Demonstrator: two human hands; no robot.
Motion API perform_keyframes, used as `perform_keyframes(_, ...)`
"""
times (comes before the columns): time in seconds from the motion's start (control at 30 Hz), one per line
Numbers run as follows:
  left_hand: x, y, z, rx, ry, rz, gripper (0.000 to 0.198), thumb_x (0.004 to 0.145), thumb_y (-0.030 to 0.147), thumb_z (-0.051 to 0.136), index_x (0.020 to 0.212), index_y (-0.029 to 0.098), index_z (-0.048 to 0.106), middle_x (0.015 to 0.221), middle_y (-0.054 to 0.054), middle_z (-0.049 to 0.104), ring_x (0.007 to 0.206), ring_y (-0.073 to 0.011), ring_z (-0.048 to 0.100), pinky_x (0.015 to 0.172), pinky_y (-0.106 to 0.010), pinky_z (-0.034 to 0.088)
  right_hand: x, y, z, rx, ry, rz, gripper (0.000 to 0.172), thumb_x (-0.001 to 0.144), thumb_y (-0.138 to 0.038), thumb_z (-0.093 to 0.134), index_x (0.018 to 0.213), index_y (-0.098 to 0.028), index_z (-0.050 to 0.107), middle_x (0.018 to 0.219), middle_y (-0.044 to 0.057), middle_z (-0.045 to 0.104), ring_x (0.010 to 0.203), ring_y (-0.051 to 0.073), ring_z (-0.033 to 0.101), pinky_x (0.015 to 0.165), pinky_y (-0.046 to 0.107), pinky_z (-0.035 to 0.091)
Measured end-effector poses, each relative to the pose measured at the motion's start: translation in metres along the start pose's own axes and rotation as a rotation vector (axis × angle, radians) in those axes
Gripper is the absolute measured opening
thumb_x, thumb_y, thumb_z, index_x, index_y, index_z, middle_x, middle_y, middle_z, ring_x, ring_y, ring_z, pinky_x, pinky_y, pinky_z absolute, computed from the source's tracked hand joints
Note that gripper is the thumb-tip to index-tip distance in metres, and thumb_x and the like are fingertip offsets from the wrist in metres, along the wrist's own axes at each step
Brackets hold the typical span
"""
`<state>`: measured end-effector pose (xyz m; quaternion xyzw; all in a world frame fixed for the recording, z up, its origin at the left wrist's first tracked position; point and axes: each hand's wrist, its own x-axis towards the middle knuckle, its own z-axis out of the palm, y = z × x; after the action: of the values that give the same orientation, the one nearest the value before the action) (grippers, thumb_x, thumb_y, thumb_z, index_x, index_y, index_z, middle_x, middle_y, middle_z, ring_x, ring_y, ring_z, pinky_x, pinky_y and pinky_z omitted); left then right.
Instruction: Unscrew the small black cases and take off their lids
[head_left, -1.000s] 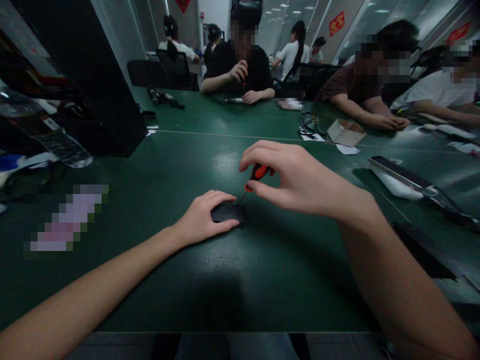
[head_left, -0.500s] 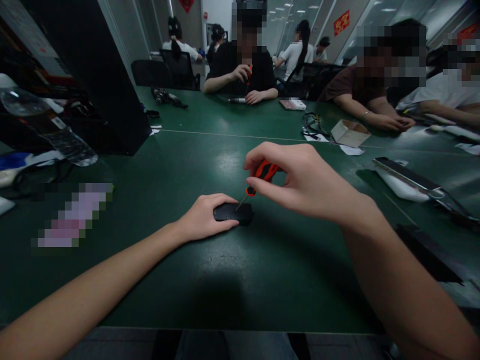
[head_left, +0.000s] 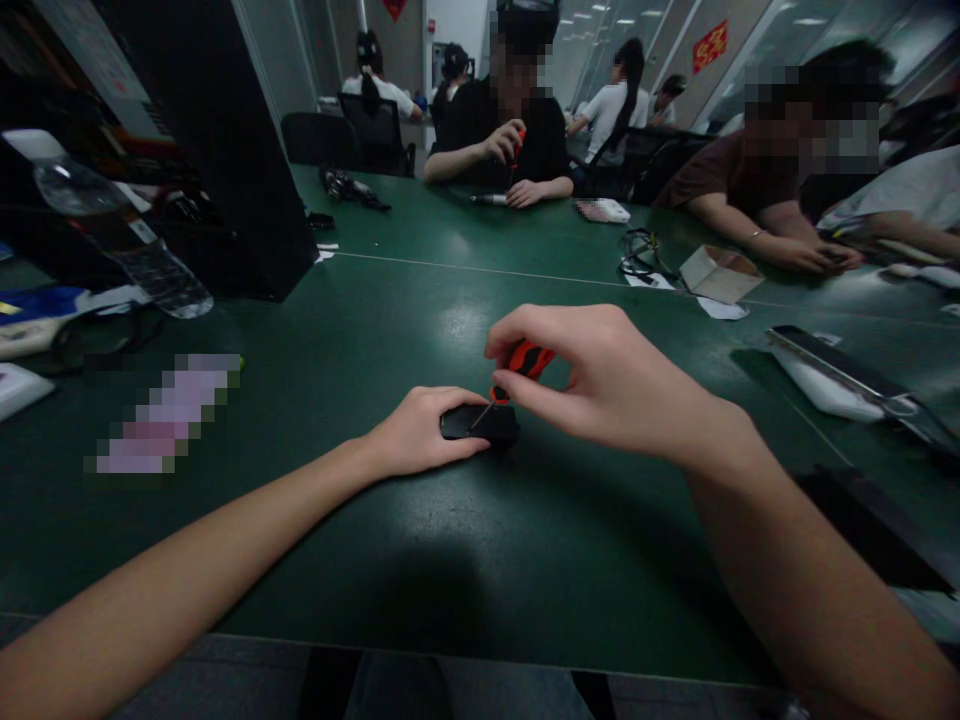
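Observation:
A small black oblong case [head_left: 501, 427] lies flat on the green table [head_left: 360, 350]. My left hand [head_left: 416, 430] grips it from the left, thumb along the near side and fingers along the far side. My right hand [head_left: 592, 375] is closed around the orange-and-black handle of a screwdriver [head_left: 529, 360]. The screwdriver leans, its thin shaft running down and left to the top of the case between my left thumb and fingers. Whether the tip sits in a screw is too small to tell.
To the left are a blurred-out pinkish item [head_left: 169, 415] and a plastic bottle [head_left: 161, 265] beside a black post [head_left: 262, 200]. On the right lie a long black device [head_left: 840, 365] and a small open box [head_left: 720, 275]. Across the table a person [head_left: 499, 135] holds another screwdriver.
The whole view has shifted slightly, so most things appear further right. My right hand and the screwdriver sit a little lower and closer over the case; both grips are unchanged.

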<state>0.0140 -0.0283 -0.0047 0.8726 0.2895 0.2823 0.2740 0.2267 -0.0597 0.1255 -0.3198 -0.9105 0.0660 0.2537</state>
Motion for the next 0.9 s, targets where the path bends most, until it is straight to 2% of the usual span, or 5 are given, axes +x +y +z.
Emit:
perform_keyframes(0.3,-0.001,-0.004,0.002,-0.02,0.029,0.061,0.038,0.083,0.03,0.079,0.118,0.019,0.069,0.107,-0.006,0.075,0.095,-0.0227,0.072,0.087,-0.033,0.054,0.002,-0.005,-0.001,0.017,-0.038,-0.041,0.009,0.094,-0.018,0.056,0.095,-0.017,0.065,0.087,0.004,0.07,0.079,0.016,0.064,0.073,0.027,0.046)
perform_keyframes(0.47,-0.001,-0.002,0.001,-0.033,0.024,0.029,0.035,0.082,0.031,0.079,0.113,0.017,0.069,0.107,-0.007,0.074,0.096,-0.0228,0.071,0.088,-0.033,0.054,0.0,-0.011,-0.005,0.039,-0.098,-0.066,0.027,0.086,-0.009,0.056,0.111,-0.017,0.065,0.117,0.01,0.067,0.099,0.02,0.064,0.082,0.03,0.049)
perform_keyframes(0.6,-0.001,0.0,0.0,-0.027,0.01,0.042,0.035,0.083,0.032,0.078,0.114,0.018,0.069,0.106,-0.006,0.074,0.095,-0.0221,0.071,0.087,-0.032,0.054,-0.001,-0.012,-0.007,-0.008,-0.124,-0.026,0.018,0.089,-0.012,0.056,0.102,-0.018,0.066,0.108,0.009,0.068,0.09,0.019,0.065,0.077,0.031,0.05)
perform_keyframes(0.77,-0.001,-0.001,0.001,-0.028,0.022,0.036,0.04,0.084,0.035,0.077,0.119,0.019,0.067,0.112,-0.008,0.074,0.101,-0.0243,0.071,0.091,-0.035,0.055,-0.002,-0.012,-0.006,0.013,-0.113,-0.072,0.028,0.084,-0.008,0.053,0.106,-0.021,0.065,0.136,0.012,0.057,0.116,0.024,0.061,0.088,0.035,0.052)
perform_keyframes(0.9,-0.001,-0.001,0.001,-0.02,0.001,0.028,0.037,0.085,0.034,0.076,0.118,0.019,0.068,0.11,-0.007,0.074,0.098,-0.0236,0.071,0.089,-0.035,0.055,-0.001,-0.011,-0.004,-0.027,-0.114,-0.04,0.015,0.089,-0.016,0.057,0.1,-0.02,0.067,0.117,0.011,0.065,0.098,0.022,0.065,0.081,0.034,0.052)
